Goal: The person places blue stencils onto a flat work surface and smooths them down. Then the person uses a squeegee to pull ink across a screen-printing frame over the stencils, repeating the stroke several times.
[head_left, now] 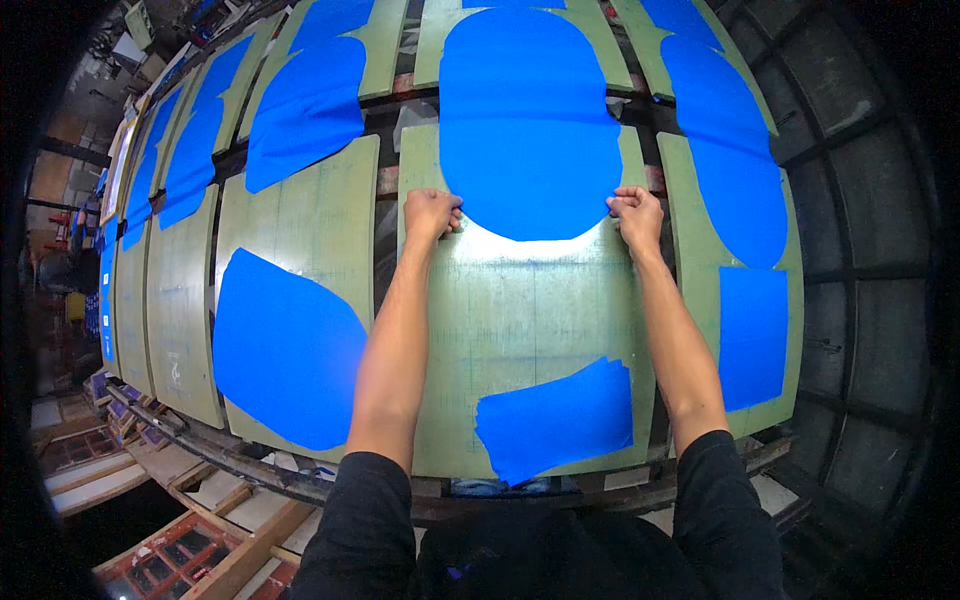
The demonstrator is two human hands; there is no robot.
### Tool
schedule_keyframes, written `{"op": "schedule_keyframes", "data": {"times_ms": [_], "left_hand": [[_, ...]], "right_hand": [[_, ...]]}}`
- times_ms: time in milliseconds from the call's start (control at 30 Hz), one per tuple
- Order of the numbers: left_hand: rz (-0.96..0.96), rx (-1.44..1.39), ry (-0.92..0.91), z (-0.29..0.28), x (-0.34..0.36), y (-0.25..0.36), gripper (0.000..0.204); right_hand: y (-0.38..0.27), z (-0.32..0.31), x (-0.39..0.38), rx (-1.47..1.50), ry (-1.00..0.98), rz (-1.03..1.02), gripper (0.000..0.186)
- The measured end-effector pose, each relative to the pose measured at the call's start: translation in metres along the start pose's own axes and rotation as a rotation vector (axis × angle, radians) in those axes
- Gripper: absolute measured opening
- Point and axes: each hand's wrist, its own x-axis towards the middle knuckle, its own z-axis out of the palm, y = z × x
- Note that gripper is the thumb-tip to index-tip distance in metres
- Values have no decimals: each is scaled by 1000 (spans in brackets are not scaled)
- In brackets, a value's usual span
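Observation:
A large blue fabric piece (pixel 530 130) with a rounded near end lies across two pale green boards, bridging the gap between them. My left hand (pixel 433 213) pinches its left edge near the curve. On the opposite edge, my right hand (pixel 635 213) pinches the cloth at about the same height. Both forearms reach forward from the lower edge. Between my arms, the green board (pixel 530 310) shows its bare, shiny surface. Closer to me on that board rests a small stack of blue fabric pieces (pixel 560 420) with stepped edges.
To the left, a rounded blue piece (pixel 290 350) lies on the neighbouring board, with another blue panel (pixel 310 110) beyond. On the right are a long blue piece (pixel 730 170) and a rectangular one (pixel 753 335). Dark gaps separate the boards. Wooden frames (pixel 180 550) stand at lower left.

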Motion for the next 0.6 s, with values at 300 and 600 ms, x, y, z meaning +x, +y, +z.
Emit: {"op": "schedule_keyframes", "data": {"times_ms": [300,600], "left_hand": [[11,111,-3,-1,1,0,16],[11,156,8,-6,-12,-2,17]], "right_hand": [[-6,-2,-3,-41,10,9,21],[0,-8,-19,-94,9,-46,21]]}}
